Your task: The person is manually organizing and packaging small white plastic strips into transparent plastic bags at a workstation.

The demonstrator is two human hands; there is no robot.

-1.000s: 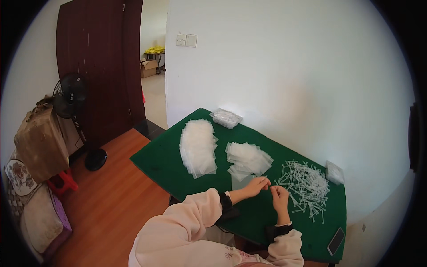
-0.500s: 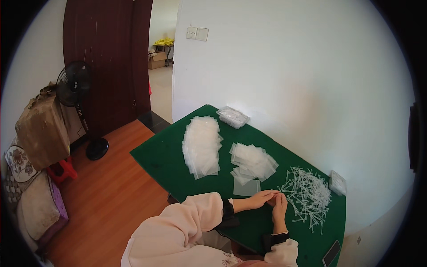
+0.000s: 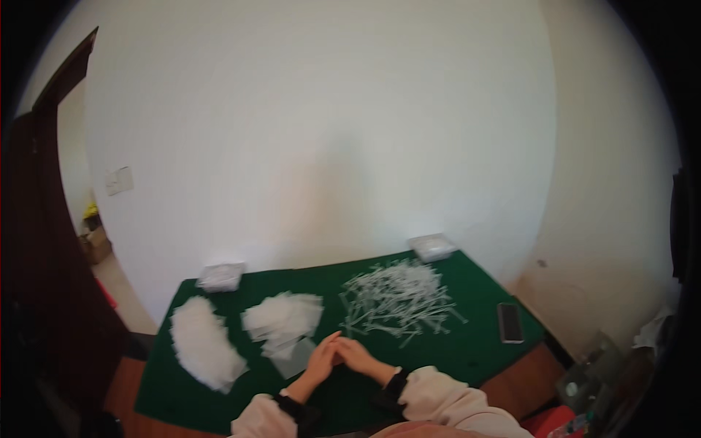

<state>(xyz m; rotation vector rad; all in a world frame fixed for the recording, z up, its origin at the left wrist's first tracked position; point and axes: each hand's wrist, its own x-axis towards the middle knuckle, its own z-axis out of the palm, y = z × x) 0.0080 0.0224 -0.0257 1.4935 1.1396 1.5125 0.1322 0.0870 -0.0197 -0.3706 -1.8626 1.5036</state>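
Head view. The left grip [image 3: 321,359] (a bare hand) and the right grip [image 3: 356,353] meet near the front of the green tabletop [image 3: 467,347], fingers curled and drawn together. Whether anything is pinched between them cannot be told; the fingers cover the spot and the picture is soft. Meeting this way, the hands appear placed to share one small working point.

The heap of thin clear sticks [image 3: 401,296] lies loose just beyond the right hand, presumably for short reach; its tangled spread suggests that it was tipped out rather than arranged.

The middle pile of clear bags [image 3: 281,317] lies beyond the left hand, its overlapping edges likely easing the lifting of single pieces. One flat bag [image 3: 293,358] lies apart from most of that pile, just beside the left hand; actual contact cannot be confirmed. The long fanned row of bags [image 3: 204,343] lies farther left, separated by bare cloth, which seems to prevent the two lots mixing.

The left clear box [image 3: 221,277] and the right clear box [image 3: 431,247] stand at the far edge by the wall [image 3: 328,109], apparently out of the way. The phone [image 3: 510,323] rests at right, well apart from the hands.
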